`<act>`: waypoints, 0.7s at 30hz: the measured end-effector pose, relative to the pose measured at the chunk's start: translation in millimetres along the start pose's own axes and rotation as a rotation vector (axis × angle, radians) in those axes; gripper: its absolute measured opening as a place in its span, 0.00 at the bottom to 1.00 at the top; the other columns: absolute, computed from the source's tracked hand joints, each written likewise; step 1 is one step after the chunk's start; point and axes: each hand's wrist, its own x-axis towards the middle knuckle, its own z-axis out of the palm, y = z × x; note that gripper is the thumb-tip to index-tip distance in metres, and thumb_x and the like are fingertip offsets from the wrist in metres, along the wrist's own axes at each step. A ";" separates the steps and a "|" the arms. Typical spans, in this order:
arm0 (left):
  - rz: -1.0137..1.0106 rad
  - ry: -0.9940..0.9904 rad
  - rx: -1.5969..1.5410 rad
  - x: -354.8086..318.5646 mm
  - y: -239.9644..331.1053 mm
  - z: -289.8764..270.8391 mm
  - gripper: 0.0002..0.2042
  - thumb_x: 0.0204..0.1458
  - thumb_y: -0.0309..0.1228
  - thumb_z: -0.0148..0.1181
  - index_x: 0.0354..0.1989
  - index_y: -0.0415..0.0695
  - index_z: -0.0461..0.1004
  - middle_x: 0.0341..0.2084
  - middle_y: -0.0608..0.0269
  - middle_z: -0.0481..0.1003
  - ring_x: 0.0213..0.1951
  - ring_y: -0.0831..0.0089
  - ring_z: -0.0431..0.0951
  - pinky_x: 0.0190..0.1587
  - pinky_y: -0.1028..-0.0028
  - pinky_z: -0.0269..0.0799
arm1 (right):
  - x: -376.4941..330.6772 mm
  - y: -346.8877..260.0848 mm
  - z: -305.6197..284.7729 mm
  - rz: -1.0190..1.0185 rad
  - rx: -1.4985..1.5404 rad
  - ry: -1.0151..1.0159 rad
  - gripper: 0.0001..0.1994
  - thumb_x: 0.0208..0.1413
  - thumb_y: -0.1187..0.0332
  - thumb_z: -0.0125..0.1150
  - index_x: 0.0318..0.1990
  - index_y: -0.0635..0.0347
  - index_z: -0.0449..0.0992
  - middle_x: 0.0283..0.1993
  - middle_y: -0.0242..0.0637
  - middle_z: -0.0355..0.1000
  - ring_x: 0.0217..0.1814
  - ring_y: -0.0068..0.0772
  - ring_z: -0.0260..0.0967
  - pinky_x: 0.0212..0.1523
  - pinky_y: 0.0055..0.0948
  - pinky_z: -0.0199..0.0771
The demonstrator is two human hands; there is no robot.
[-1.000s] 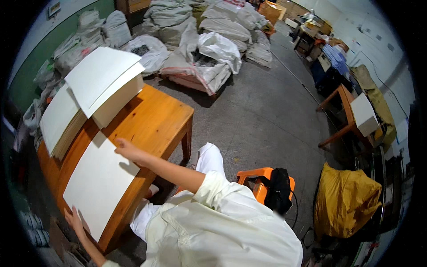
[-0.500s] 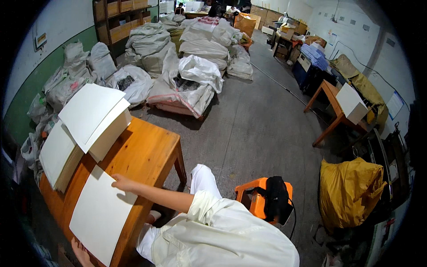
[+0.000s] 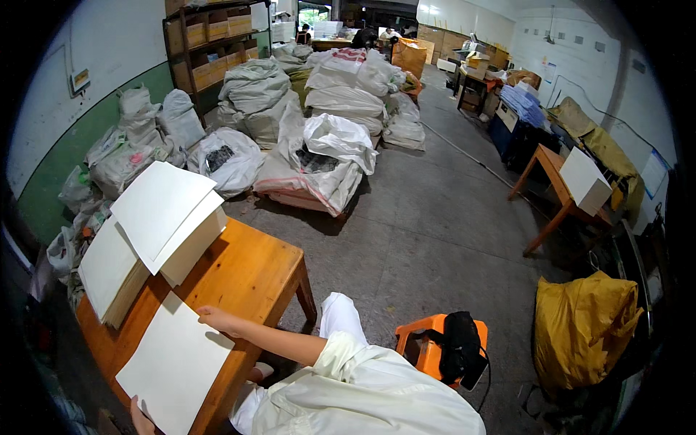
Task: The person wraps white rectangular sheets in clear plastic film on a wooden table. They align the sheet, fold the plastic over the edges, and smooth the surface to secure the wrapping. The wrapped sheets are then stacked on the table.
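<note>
Sheet: one white sheet (image 3: 174,370) lies flat at the near left, on the near end of a wooden table (image 3: 254,250), between the person's two hands.
Right hand: one, at the sheet's far right edge (image 3: 220,320), fingers drawn together rather than spread; I cannot tell whether they pinch the edge or only rest on it.
Left hand: one, partly cut off by the lower rim (image 3: 141,420), touching the sheet's near left corner; I cannot tell whether it grips.
Paper stacks: two on the same table, side by side, beyond the sheet; the left stack (image 3: 109,272) is lower, and the right stack (image 3: 163,214) is topped by at least two skewed sheets that jut out over the left one.
Tables: two wooden ones close by, the working one at left and a smaller table (image 3: 545,206) at right, bearing one white block (image 3: 586,177).
Stool: one, orange (image 3: 429,355), right of the person, with one black bag (image 3: 459,344) on it.
Yellow sack: one, on the floor at the near right (image 3: 586,326).
Open white sacks: two with dark contents, beyond the working table, a left one (image 3: 221,158) and a right one (image 3: 315,174).
Closed sacks: several heaped farther off (image 3: 254,98); overlap hides their number.
Shelf: one, holding boxes, at the far left (image 3: 190,76).
Blue pile: one, at the far right (image 3: 520,104).
</note>
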 end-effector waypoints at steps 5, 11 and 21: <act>0.003 -0.012 0.073 2.6 3.5 21.4 0.29 0.58 0.39 0.47 0.66 0.41 0.48 0.61 0.47 0.57 0.58 0.55 0.62 0.56 0.64 0.61 | 26.6 39.3 -10.4 -0.045 0.003 0.043 0.25 0.56 0.65 0.49 0.61 0.64 0.59 0.60 0.41 0.61 0.61 0.33 0.56 0.58 0.29 0.57; 0.011 0.036 0.149 6.2 -2.5 9.4 0.28 0.59 0.36 0.45 0.66 0.41 0.47 0.60 0.47 0.58 0.57 0.55 0.64 0.55 0.64 0.62 | 16.1 21.2 -4.0 0.059 0.025 0.008 0.29 0.56 0.63 0.49 0.64 0.62 0.54 0.64 0.41 0.55 0.64 0.33 0.52 0.61 0.30 0.54; 0.472 0.230 0.727 -24.0 -13.7 15.9 0.26 0.61 0.31 0.42 0.66 0.42 0.47 0.59 0.47 0.59 0.56 0.54 0.66 0.54 0.64 0.64 | 23.3 32.2 -4.5 0.028 0.022 0.005 0.30 0.57 0.64 0.50 0.65 0.64 0.52 0.64 0.44 0.56 0.65 0.34 0.52 0.62 0.30 0.54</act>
